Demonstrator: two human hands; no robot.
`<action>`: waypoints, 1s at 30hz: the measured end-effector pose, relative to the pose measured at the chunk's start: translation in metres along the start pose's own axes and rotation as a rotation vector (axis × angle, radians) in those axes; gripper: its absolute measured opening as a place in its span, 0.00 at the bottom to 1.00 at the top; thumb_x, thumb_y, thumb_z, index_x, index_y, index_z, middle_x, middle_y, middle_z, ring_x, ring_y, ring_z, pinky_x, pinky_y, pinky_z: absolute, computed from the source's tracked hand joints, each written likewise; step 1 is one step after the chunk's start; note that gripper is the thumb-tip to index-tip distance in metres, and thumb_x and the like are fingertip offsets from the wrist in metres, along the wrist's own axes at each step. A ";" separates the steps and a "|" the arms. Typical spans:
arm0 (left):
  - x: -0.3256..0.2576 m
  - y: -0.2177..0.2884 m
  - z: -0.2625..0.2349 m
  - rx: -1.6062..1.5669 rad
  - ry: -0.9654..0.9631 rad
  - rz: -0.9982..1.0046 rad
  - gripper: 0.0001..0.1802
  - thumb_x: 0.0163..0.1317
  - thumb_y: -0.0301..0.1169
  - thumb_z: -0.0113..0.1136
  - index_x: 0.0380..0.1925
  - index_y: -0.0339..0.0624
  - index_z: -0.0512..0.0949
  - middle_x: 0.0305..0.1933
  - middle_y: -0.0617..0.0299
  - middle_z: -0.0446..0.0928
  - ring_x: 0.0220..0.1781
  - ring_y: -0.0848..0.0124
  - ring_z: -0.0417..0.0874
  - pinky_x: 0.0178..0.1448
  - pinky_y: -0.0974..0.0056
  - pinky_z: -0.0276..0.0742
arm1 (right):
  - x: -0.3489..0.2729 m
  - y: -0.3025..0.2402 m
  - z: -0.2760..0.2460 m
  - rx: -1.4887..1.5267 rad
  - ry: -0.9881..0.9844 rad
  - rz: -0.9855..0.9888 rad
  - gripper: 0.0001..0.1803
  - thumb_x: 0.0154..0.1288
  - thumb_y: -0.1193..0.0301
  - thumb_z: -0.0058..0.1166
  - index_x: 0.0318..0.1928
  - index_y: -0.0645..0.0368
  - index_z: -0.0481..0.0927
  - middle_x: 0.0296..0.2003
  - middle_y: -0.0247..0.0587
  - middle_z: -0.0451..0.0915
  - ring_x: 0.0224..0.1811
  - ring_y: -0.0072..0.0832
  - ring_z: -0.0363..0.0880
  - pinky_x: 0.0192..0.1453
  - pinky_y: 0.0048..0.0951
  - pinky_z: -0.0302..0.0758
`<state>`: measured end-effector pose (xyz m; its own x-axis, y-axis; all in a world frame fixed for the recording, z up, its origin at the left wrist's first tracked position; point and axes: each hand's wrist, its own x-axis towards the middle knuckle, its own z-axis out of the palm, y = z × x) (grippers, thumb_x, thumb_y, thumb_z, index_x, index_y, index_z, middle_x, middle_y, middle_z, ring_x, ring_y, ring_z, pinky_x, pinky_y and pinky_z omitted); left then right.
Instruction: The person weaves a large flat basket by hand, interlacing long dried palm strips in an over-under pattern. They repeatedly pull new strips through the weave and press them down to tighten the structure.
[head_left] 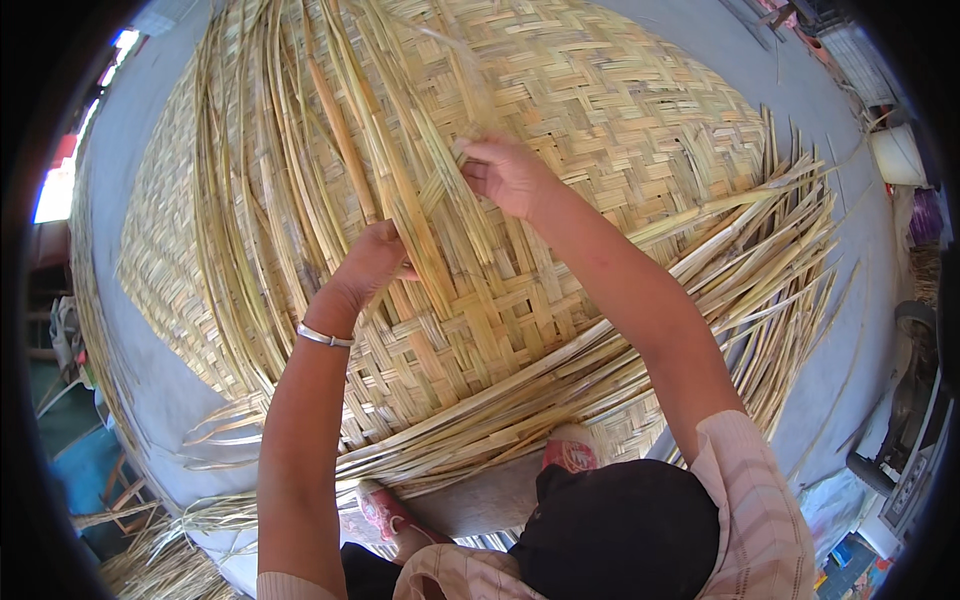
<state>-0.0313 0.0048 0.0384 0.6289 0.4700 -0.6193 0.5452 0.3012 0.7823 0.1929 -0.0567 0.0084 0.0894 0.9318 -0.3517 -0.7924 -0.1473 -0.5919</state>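
A large woven mat (600,110) of flat yellow-tan reed strips spreads out in front of me, with a band of long loose strips (270,180) lying lengthwise over its left half. My left hand (372,262), a silver bangle on its wrist, is closed on some of these strips near the weave's working edge. Farther up and to the right, my right hand (508,175) pinches a pale reed strip (462,150), whose upper part is smeared by motion. The tips of the left fingers are partly hidden under the strips.
A thick bundle of unwoven reed ends (740,270) fans out along the mat's near and right edges. My pink-red shoes (570,450) stand just below it. More loose reeds (165,570) lie at lower left. A white bucket (898,155) stands at far right on the grey floor.
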 end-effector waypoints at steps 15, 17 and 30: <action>-0.006 -0.021 -0.015 0.795 0.169 0.097 0.13 0.59 0.34 0.64 0.24 0.32 0.79 0.25 0.57 0.79 0.29 0.72 0.81 0.33 0.65 0.76 | -0.131 -0.041 -0.090 0.017 0.486 -0.371 0.05 0.67 0.74 0.55 0.40 0.57 0.74 0.38 0.40 0.80 0.41 0.31 0.81 0.51 0.37 0.81; 0.003 -0.038 -0.020 0.662 0.097 -0.022 0.14 0.59 0.35 0.64 0.24 0.32 0.79 0.23 0.59 0.79 0.27 0.72 0.80 0.33 0.64 0.76 | -0.119 -0.039 -0.105 -0.045 0.596 -0.353 0.07 0.66 0.75 0.56 0.41 0.59 0.71 0.38 0.43 0.79 0.41 0.34 0.81 0.51 0.39 0.81; 0.021 -0.051 -0.018 0.603 -0.014 -0.053 0.09 0.55 0.25 0.62 0.19 0.31 0.79 0.16 0.59 0.75 0.18 0.70 0.79 0.25 0.63 0.79 | -0.112 -0.027 -0.129 0.084 0.733 -0.199 0.13 0.64 0.75 0.51 0.48 0.61 0.68 0.41 0.48 0.76 0.39 0.40 0.80 0.40 0.40 0.83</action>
<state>-0.0560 0.0146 -0.0136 0.5974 0.4548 -0.6605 0.7914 -0.2011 0.5774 0.2821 -0.1995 -0.0304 0.5897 0.4751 -0.6531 -0.7601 0.0533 -0.6476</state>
